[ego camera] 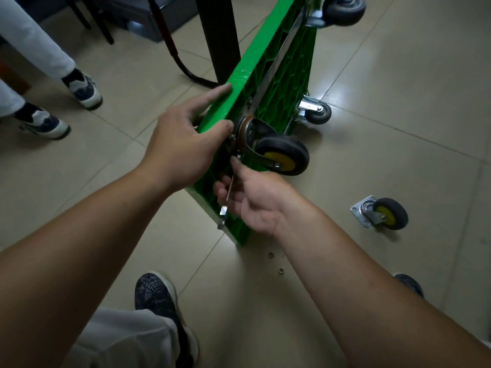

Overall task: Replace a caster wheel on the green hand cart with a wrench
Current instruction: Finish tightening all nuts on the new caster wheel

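The cart [239, 83] stands on its side on the floor [398, 128]. The left grip [183, 144] holds its top edge, thumb by the wheel [281, 155] plate. The right grip [255, 200] is curled round the thin wrench [229, 192], one fingertip up at a bolt. If the left grip lets go, the cart may tip over. The thin wrench may slip. The nuts [271, 254] on the floor may roll away. There are no words to read.

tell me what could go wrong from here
The green hand cart stands on edge, steadied by the left hand; a hard pull could tip it. The wrench in the right hand could slip off the caster bolt and bang knuckles. Two loose nuts on the floor could get kicked away.
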